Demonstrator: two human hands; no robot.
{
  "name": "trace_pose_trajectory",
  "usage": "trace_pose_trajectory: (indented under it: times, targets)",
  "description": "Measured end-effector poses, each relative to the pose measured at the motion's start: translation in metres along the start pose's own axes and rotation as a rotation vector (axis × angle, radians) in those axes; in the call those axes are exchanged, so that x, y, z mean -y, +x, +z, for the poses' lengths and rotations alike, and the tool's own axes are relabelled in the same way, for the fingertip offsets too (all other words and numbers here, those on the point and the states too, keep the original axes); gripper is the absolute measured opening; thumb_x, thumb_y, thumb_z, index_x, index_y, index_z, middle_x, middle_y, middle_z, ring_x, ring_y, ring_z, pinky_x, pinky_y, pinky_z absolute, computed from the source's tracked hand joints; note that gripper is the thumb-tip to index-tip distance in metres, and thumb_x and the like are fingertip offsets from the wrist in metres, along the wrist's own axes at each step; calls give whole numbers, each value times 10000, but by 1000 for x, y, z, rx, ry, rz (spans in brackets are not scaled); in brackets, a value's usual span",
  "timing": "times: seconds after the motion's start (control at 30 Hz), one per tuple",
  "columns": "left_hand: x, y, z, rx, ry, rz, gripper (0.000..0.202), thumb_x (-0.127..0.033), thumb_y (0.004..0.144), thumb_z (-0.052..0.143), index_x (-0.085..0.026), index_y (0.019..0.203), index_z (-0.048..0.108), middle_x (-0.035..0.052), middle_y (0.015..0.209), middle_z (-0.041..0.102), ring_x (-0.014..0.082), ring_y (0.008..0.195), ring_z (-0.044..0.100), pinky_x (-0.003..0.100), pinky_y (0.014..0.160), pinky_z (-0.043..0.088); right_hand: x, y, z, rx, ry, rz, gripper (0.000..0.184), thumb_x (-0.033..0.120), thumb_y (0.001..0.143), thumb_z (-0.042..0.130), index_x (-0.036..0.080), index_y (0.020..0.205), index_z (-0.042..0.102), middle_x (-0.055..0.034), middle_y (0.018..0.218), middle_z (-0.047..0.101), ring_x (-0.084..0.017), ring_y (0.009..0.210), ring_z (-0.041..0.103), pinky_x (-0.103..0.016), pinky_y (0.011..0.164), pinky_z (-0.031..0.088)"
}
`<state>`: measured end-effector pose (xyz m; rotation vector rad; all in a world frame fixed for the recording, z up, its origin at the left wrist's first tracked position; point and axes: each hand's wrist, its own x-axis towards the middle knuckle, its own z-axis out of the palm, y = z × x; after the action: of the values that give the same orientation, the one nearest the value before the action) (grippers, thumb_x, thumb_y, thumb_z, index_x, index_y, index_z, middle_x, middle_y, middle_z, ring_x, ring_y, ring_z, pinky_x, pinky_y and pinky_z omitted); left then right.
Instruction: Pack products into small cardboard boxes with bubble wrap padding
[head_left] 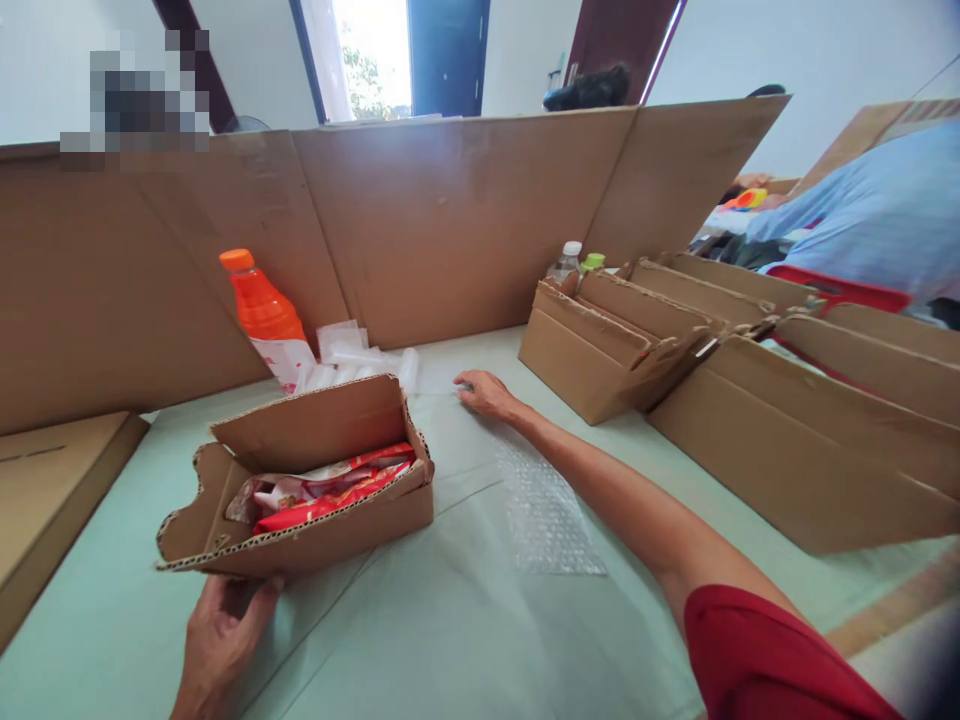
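Head view: bottle (262, 305) (orange) behind box (352, 532)

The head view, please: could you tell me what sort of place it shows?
Probably an indoor packing station: the left hand holds an open cardboard box of snack packets, bubble wrap lies on the table, and more cartons stand at the right.

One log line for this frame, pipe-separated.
left hand: grips cardboard box near edge | snack packets: in box | right hand: open, at clear plastic by orange bottle
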<state>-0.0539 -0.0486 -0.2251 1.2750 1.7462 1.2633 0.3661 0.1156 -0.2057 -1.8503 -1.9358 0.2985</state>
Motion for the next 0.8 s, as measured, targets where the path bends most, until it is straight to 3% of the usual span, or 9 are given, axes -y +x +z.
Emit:
trace_pose_trajectory:
  times: [0.13, 0.3, 0.43, 0.57, 0.67, 0.8]
  targets:
    - [7, -1, 0, -14, 38, -48, 453, -534, 652, 715, -209, 946, 600, 46, 836, 726, 283, 879, 712, 349, 755, 564, -3, 8, 10, -12, -86, -7, 319, 149, 814, 644, 210, 1109, 752, -104, 1278, 693, -275, 1176, 617, -379, 1033, 447]
    - [9, -1, -1, -23, 74, -46, 445, -540, 644, 720, -212, 922, 605, 44, 814, 723, 297, 889, 714, 358, 760, 573, 8, 36, 4, -81, -131, 5, 204, 143, 872, 563, 175, 913, 760, -122, 1104, 729, -256, 1070, 632, -341, 946, 460]
    - [10, 0, -1, -23, 64, -32, 438, -533, 649, 723, -219, 920, 583, 40, 804, 714, 294, 890, 712, 353, 752, 572, 38, 71, -31, -247, -136, -10, 278, 201, 947, 460, 183, 1070, 709, -103, 1194, 687, -237, 1100, 584, -343, 955, 445]
    - [13, 3, -2, -4, 77, -18, 451, -548, 664, 719, -212, 936, 594, 43, 813, 719, 274, 825, 706, 346, 710, 559, 67, 92, -79, -350, -151, -46, 240, 200, 912, 499, 190, 1044, 699, -87, 1197, 678, -249, 1100, 571, -374, 956, 453]
    - [16, 6, -2, 13, 41, 37, 427, -540, 658, 728, -217, 897, 584, 32, 778, 700, 272, 817, 705, 337, 695, 561, 77, 85, -108, -418, -191, -45, 248, 185, 909, 488, 178, 1052, 690, -102, 1199, 672, -265, 1099, 573, -404, 949, 459]
    - [22, 11, -1, 53, -7, 97, 440, -547, 678, 720, -211, 933, 593, 32, 810, 696, 262, 843, 699, 321, 704, 552, 79, 46, -126, -428, -255, -56, 220, 171, 901, 500, 172, 1011, 690, -106, 1146, 689, -263, 1051, 599, -411, 923, 480]
